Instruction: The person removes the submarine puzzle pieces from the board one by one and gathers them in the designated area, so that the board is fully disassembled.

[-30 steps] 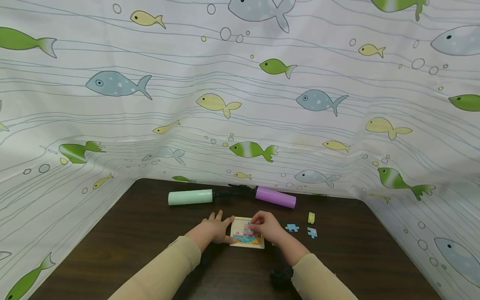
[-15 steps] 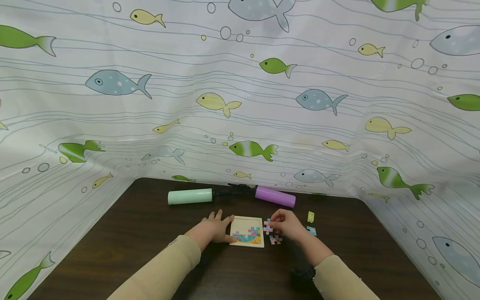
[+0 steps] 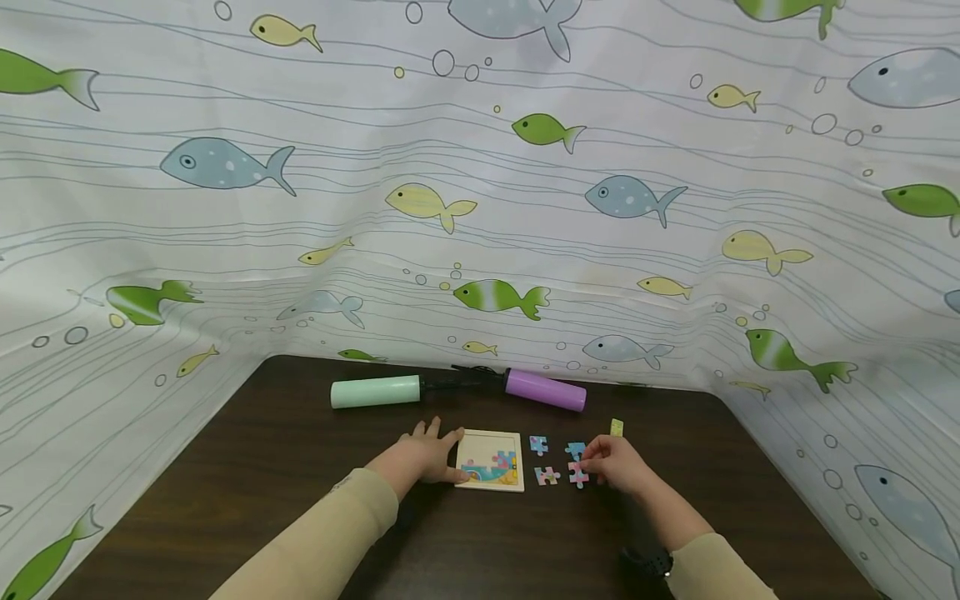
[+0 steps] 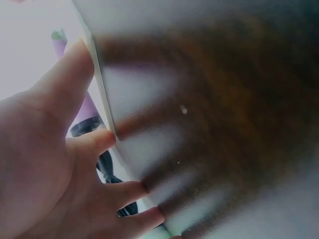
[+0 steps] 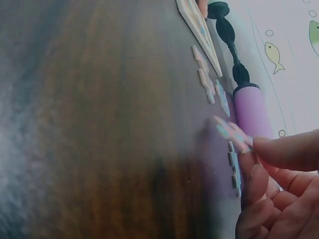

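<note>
A pink puzzle piece is pinched between the thumb and fingers of my right hand, right of the puzzle tray. In the right wrist view this puzzle piece is tilted, apart from the tabletop. My left hand touches the left side of the square wooden puzzle tray, fingers spread and thumb at its lower left corner. Pieces fill the tray's lower part and part of its right side; bare wood shows above. Loose beside it lie a blue piece, a pinkish piece and another blue piece.
Behind the tray lie a mint-green cylinder and a purple cylinder, with black parts between them. A small yellow block is partly hidden behind my right hand. A fish-patterned cloth surrounds the dark table.
My right hand has moved right, from over the tray to beyond the loose pieces, with the pink puzzle piece. More of the tray's picture shows. My left hand stays at the tray's left edge.
</note>
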Demonstrator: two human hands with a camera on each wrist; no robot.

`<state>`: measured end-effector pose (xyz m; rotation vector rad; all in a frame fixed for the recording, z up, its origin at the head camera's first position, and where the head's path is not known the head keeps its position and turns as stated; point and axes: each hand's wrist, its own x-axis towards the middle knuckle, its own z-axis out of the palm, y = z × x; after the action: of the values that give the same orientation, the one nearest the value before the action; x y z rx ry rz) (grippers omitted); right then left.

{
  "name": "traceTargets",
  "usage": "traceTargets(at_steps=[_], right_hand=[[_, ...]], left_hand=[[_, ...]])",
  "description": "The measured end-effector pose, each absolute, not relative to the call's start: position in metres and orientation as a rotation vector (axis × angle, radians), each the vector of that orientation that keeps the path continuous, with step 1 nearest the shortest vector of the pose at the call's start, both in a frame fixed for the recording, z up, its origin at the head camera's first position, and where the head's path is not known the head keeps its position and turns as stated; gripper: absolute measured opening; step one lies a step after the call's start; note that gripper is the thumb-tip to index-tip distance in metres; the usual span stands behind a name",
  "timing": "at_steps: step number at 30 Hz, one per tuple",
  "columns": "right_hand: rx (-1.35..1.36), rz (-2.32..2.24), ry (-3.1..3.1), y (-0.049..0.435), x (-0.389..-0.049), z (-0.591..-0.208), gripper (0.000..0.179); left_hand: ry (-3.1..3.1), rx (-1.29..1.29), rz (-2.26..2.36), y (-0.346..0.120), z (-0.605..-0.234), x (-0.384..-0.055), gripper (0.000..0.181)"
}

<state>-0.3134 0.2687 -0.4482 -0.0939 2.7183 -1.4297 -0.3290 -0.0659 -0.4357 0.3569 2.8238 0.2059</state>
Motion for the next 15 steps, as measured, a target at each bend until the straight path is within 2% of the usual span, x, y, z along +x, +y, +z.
traceTargets(at_steps=[15], right_hand=[[0.002,-1.345,2.848,0.2651,-0.3066,-0.4499,0.016]], left_hand=[[2.823,0.358,0.203,-0.0665,-0.4351,-0.3287,0.086]])
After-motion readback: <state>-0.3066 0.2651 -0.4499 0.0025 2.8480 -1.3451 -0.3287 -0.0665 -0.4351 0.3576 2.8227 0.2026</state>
